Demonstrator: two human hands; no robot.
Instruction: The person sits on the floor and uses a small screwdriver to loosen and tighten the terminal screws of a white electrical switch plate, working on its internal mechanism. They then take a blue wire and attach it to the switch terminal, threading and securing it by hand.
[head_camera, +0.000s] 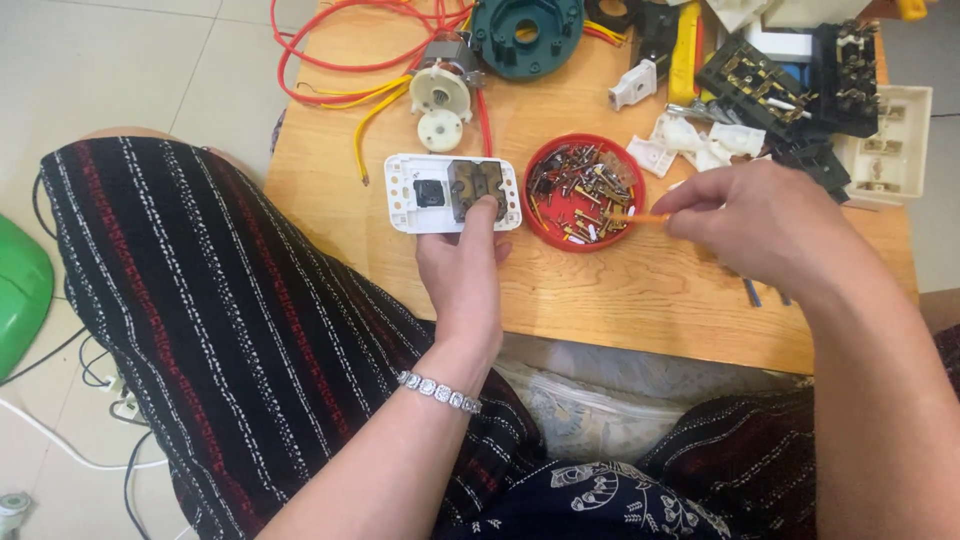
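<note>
A white switch plate (405, 192) lies face down on the wooden table (620, 300), with dark switch modules set in it. My left hand (462, 268) rests on its near edge, a finger pressing a module. My right hand (765, 225) holds a thin orange-tipped tool (640, 217), whose tip reaches into a red round dish (545, 235) full of small screws and metal parts.
Behind lie a small motor (443, 88) with red and yellow wires (330, 70), a teal round housing (527, 35), black switch frames (770, 85), white plastic pieces (700, 140) and a white plate (895, 145). A green object (20, 290) sits on the floor left.
</note>
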